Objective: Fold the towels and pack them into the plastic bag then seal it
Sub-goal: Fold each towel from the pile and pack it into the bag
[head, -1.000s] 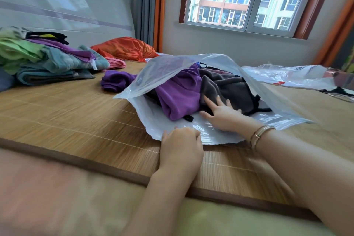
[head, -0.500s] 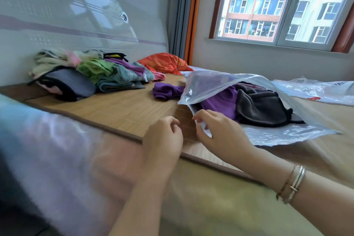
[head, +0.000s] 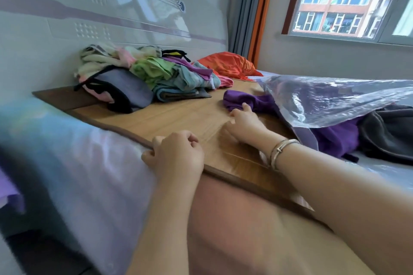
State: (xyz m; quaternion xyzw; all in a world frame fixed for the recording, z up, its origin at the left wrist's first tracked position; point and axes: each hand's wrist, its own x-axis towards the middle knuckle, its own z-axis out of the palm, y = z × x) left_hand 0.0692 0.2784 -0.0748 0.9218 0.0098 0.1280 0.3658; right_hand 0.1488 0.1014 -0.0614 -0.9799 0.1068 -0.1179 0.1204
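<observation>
A clear plastic bag [head: 330, 100] lies open on the bamboo mat [head: 178, 118] at the right, with a purple towel [head: 335, 138] and a dark grey towel [head: 388, 131] inside. A loose purple towel [head: 243, 99] lies on the mat just left of the bag. My right hand [head: 243, 123] reaches out flat over the mat, fingertips touching that loose towel without gripping it. My left hand [head: 178, 154] rests on the mat's near edge, fingers curled, nothing in it.
A heap of mixed towels [head: 138, 73] in green, teal, pink and grey sits at the back left against the wall. An orange cloth bundle [head: 230, 66] lies behind it. The window is at the far right. A pale sheet covers the bed in front of the mat.
My right hand left the bag's opening and moved left to the loose purple towel. My left hand drew back to the mat's edge. The camera swung left.
</observation>
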